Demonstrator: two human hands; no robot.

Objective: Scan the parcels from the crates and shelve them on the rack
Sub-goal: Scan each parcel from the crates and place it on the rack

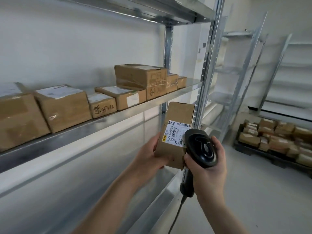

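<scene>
Here, left hand (pixel 149 153) grips the parcel (pixel 174 137) (label up); right hand (pixel 208 163) clasps the scanner (pixel 200 146).

My left hand (pixel 148 152) holds the box (pixel 175 135) by its side. My right hand (pixel 208 164) grips the scanner (pixel 200 147). Both my arms reach forward.

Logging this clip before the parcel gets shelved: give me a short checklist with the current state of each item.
1. Left hand grips the parcel: ok.
2. Right hand holds the scanner: ok.
3. Label faces up, unobstructed: ok.
4. Scanner head is at the label: ok.
5. Scan registered: cannot tell.
6. Free spot on the shelf: not ok, boxes fill the visible row almost to its end.
</scene>
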